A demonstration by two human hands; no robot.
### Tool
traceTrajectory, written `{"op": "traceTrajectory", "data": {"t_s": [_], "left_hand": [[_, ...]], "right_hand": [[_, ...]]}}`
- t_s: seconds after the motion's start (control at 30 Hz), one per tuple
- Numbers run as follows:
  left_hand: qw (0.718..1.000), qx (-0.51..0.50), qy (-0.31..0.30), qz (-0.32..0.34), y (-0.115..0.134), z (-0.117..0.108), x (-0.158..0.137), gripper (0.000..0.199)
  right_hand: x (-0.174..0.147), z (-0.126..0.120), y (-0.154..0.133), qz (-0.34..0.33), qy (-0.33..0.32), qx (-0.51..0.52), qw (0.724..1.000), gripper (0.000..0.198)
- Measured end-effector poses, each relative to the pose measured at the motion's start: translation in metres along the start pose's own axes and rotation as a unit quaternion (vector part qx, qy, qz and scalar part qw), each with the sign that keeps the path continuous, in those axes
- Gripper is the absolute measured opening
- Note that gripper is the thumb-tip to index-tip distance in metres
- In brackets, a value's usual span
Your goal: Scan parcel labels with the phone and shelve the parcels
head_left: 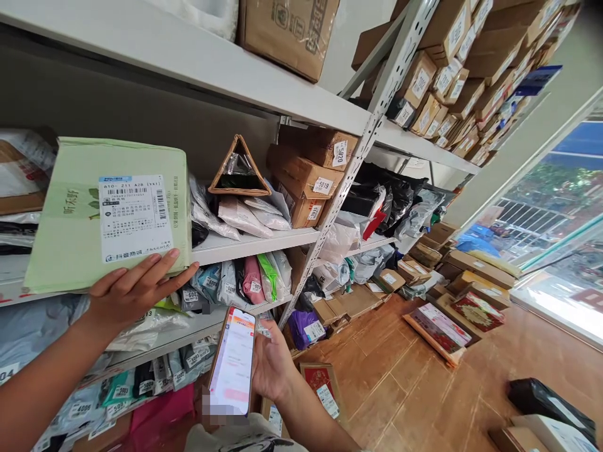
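Observation:
My left hand (pixel 125 292) lies against the lower front of a pale green box (pixel 78 232), fingers spread along its bottom edge, thumb hidden. The box overlaps the front edge of the middle shelf; whether it still rests there I cannot tell. A white shipping label (pixel 136 220) faces me on it. Lower down, my right hand (pixel 273 358) grips a smartphone (pixel 233 364) along its right side. Its screen is lit with white, orange and pink areas, the text too small to read.
Several brown cartons (pixel 306 176) and a triangular cardboard package (pixel 239 166) stand on the shelf (pixel 264 243). Below are rows of bagged parcels (pixel 230 282). A perforated white post (pixel 351 169) rises to the right. Parcels lie on the wooden floor (pixel 377 383), including a black one (pixel 541 402).

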State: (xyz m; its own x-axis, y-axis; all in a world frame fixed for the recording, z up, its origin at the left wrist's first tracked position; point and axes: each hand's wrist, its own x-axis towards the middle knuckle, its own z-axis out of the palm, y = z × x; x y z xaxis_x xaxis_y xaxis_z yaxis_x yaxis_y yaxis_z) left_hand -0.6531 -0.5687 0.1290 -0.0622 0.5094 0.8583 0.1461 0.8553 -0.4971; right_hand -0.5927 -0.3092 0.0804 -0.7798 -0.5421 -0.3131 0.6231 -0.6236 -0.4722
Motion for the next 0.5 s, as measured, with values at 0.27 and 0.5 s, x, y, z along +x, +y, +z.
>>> {"op": "traceTrajectory", "data": {"t_s": [0.27,0.5], "left_hand": [[0.989,0.140,0.012,0.043,0.002,-0.001,0.002,0.067],[0.994,0.105,-0.003,0.029,0.007,-0.005,0.004,0.062]], "right_hand": [[-0.005,0.011,0.012,-0.139,0.046,-0.054,0.988,0.040],[-0.002,0.007,0.016,-0.144,0.076,-0.078,0.983,0.041]]}}
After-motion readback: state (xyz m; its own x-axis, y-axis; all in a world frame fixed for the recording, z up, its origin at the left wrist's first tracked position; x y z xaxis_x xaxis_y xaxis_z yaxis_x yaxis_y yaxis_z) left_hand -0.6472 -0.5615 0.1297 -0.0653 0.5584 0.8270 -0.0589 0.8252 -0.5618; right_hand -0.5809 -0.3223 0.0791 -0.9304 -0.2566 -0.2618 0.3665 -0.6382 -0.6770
